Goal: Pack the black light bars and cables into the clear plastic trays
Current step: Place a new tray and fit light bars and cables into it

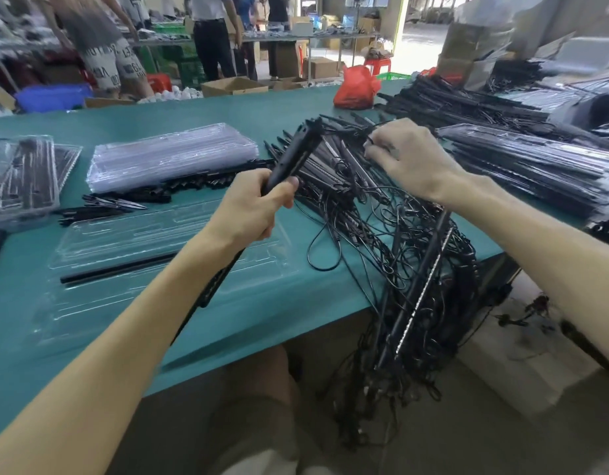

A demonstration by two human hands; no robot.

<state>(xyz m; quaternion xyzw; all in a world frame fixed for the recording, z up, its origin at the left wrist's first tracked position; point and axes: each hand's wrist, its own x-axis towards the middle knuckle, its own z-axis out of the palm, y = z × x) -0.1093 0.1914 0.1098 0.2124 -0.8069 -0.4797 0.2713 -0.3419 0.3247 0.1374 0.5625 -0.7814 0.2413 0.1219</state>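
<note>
My left hand (251,207) grips a black light bar (296,150) that slants up to the right over the table. My right hand (405,156) pinches a thin black cable (351,130) at the bar's far end. Below both hands lies a tangled heap of bars and cables (409,269) that spills over the table's front edge. An open clear plastic tray (131,234) lies in front of me on the left, with one black bar (118,267) in it.
A stack of clear trays (172,156) sits behind the open one, a row of black parts (179,188) at its front. Filled trays lie at the far left (18,180) and right (536,162). A red bag (356,87) is at the back; people stand beyond the green table (227,111).
</note>
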